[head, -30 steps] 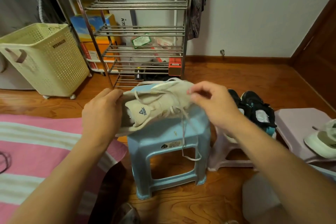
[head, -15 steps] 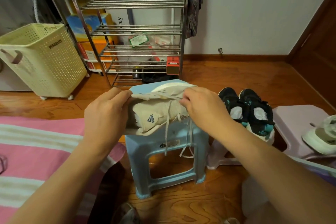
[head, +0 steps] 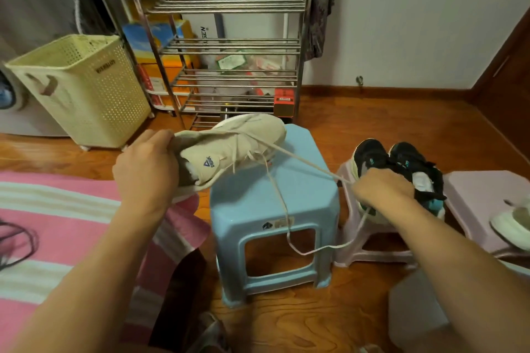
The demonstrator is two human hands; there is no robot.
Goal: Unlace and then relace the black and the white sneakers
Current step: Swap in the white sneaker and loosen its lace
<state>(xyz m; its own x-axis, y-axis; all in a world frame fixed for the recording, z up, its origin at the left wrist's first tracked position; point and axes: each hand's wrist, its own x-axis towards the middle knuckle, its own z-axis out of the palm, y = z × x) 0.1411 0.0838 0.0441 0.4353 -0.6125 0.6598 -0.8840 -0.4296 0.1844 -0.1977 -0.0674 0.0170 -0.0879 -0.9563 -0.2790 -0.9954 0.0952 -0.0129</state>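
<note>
Gripping sneaker (head: 229, 149) heel, left hand (head: 146, 169) curled; right hand (head: 381, 188) fisted around lace (head: 304, 160), taut between them.

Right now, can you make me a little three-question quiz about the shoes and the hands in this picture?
1. True or false: the left hand holds the white sneaker by its heel end.
2. What is the right hand pulling? A) a sock B) the shoelace C) the laundry basket
3. Fill in: the black sneakers sit on a pale ____ stool.

Key: 1 true; 2 B; 3 pink.
</note>
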